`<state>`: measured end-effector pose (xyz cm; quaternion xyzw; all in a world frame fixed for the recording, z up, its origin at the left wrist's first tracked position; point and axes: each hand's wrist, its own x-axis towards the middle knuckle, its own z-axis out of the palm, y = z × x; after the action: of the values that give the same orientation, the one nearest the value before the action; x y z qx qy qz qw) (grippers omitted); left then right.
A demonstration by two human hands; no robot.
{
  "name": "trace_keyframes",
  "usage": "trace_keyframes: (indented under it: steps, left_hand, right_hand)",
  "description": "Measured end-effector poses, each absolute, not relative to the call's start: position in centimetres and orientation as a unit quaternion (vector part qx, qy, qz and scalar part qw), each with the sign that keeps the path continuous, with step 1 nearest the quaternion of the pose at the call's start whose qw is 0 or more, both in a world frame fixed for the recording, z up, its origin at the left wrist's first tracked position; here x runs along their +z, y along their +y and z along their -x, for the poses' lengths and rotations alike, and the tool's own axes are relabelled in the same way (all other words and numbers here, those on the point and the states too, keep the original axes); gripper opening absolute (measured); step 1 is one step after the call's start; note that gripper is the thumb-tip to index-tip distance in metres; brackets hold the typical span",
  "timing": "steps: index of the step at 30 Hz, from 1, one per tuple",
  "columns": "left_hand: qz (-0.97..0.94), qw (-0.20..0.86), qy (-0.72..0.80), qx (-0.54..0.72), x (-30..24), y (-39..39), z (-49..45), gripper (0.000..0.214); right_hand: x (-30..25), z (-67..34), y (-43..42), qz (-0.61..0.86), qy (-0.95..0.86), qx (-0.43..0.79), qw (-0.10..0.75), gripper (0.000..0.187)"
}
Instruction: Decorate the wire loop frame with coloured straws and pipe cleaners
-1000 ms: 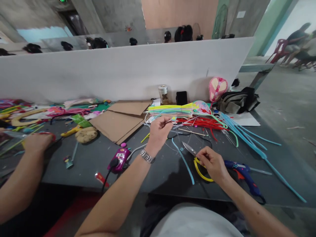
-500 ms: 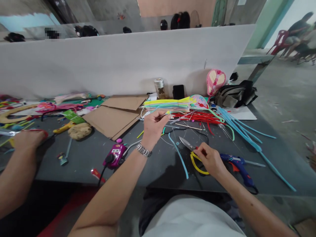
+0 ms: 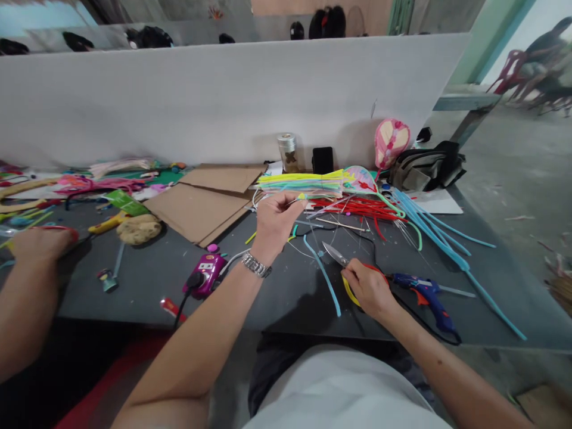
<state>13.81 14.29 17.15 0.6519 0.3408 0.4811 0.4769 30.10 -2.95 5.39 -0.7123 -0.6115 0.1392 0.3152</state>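
My left hand (image 3: pixel 276 221), raised over the table, pinches a small yellow piece (image 3: pixel 302 196) between thumb and fingertips; its exact kind is too small to tell. My right hand (image 3: pixel 369 287) is closed round a pair of scissors (image 3: pixel 337 255), whose blades lie together and point up and left. The yellow and red handles are partly covered by my fingers. Between my hands a short light-blue fuzzy stem (image 3: pixel 325 280) lies on the table. A blue hot glue gun (image 3: pixel 426 292) rests just right of my right hand.
Bundles of yellow (image 3: pixel 299 180), red (image 3: pixel 357 206) and blue fuzzy stems (image 3: pixel 440 238) lie ahead. Cardboard sheets (image 3: pixel 201 208) and a purple power socket (image 3: pixel 206 274) are to the left. A co-worker's hand (image 3: pixel 38 244) is at far left. A white partition (image 3: pixel 201 101) stands behind.
My right hand has shifted its hold on the scissors, and a red handle part now shows above it. My left hand keeps its pinch on the yellow piece. The view has tilted slightly.
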Motion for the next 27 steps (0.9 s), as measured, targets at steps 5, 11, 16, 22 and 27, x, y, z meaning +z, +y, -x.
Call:
trace_keyframes:
  steps: [5,11,16,22,27]
  left_hand:
    - [-0.66,0.488,0.336,0.461,17.4,14.2,-13.6,0.019]
    - [-0.659,0.503,0.321,0.458,17.4,14.3,-13.8,0.013]
    - [-0.657,0.516,0.308,0.455,17.2,14.4,-13.8,0.006]
    - [-0.65,0.523,0.307,0.457,17.1,14.4,-13.8,0.005]
    - [-0.649,0.529,0.305,0.453,17.1,14.4,-13.9,0.008]
  right_hand:
    - [5.0,-30.8,-3.0,0.703,-0.622,0.118,0.324,0.027]
    - [4.8,-30.9,-3.1,0.676,-0.625,0.128,0.369,0.022]
    - [4.9,-30.7,-3.1,0.705,-0.625,0.083,0.324,0.036]
    - [4.2,-31.2,-3.2,0.693,-0.629,0.082,0.343,0.026]
    - [4.1,-31.3,-3.3,0.704,-0.618,0.092,0.338,0.027]
